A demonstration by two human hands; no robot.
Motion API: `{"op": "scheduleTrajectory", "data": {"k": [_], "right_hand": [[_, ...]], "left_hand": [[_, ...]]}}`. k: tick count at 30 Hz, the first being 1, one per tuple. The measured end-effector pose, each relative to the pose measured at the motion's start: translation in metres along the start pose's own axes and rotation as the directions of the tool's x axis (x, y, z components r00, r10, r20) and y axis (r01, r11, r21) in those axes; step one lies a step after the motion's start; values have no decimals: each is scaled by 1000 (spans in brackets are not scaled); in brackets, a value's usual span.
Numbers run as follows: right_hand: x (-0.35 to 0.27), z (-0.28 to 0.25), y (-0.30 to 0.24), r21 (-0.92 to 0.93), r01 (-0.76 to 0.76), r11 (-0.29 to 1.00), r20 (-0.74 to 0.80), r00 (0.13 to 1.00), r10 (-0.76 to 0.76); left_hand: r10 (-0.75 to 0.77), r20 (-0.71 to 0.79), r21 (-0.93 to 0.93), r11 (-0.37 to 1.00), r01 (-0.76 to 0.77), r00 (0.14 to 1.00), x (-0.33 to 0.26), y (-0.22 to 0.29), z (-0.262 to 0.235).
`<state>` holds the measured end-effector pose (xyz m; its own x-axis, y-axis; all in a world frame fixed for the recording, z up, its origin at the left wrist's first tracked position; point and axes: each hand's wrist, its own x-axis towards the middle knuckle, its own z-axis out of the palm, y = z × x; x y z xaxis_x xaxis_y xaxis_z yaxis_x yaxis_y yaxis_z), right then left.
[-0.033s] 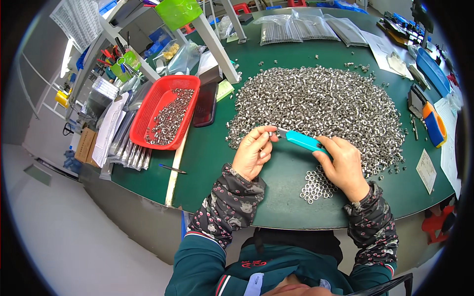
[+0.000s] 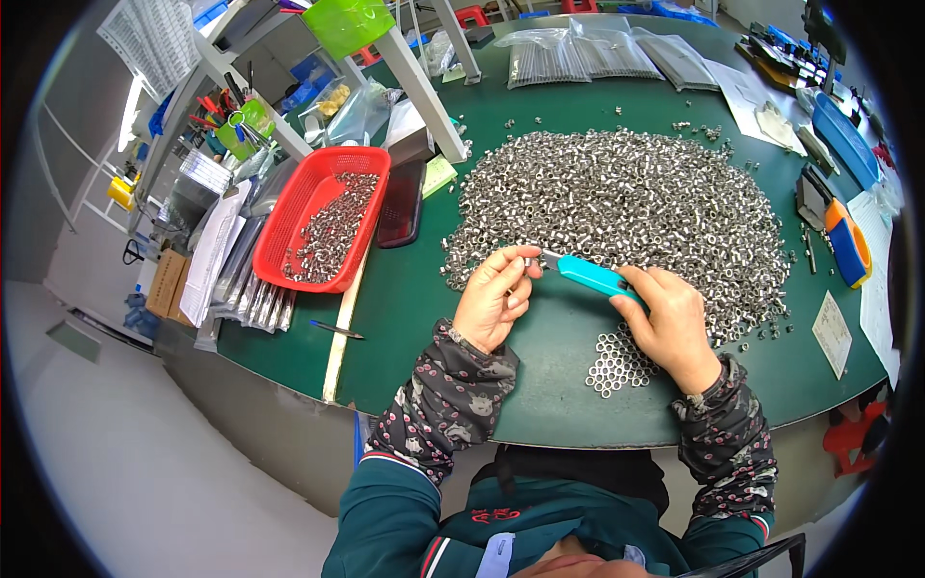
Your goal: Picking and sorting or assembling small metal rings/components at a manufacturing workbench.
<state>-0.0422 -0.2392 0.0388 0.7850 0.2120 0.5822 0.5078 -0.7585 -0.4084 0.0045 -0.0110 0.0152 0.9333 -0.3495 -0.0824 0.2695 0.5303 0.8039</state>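
Observation:
My right hand [image 2: 673, 323] is closed round the handle of a teal utility knife [image 2: 590, 275], whose blade points left. At the blade's tip, my left hand [image 2: 494, 299] pinches a small metal ring [image 2: 528, 261] between thumb and fingertips, which partly hide it. Behind both hands spreads a big heap of small shiny metal rings [image 2: 626, 197]. A small single-layer cluster of rings [image 2: 617, 366] lies on the green table [image 2: 549, 385], just left of and below my right hand.
To the left stands a red plastic basket [image 2: 273, 241] partly filled with metal pieces, beside a dark tray [image 2: 401, 204]. A pen [image 2: 336, 329] lies near a wooden strip [image 2: 339, 356]. An orange-and-blue tool [image 2: 848, 246] and a paper card [image 2: 831, 332] lie at the right.

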Motion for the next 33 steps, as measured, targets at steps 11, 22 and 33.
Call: {"op": "scheduleTrajectory", "data": {"k": [11, 22, 33], "right_hand": [[-2, 2, 0, 29, -20, 999, 77, 997, 17], [-1, 2, 0, 68, -49, 996, 156, 987, 38], [-1, 0, -3, 124, -105, 987, 194, 978, 80]], "left_hand": [[25, 58, -14, 1000, -24, 998, 3, -5, -8], [14, 75, -8, 1000, -13, 997, 2, -6, -10], [26, 43, -6, 1000, -25, 999, 1, -8, -13]]}}
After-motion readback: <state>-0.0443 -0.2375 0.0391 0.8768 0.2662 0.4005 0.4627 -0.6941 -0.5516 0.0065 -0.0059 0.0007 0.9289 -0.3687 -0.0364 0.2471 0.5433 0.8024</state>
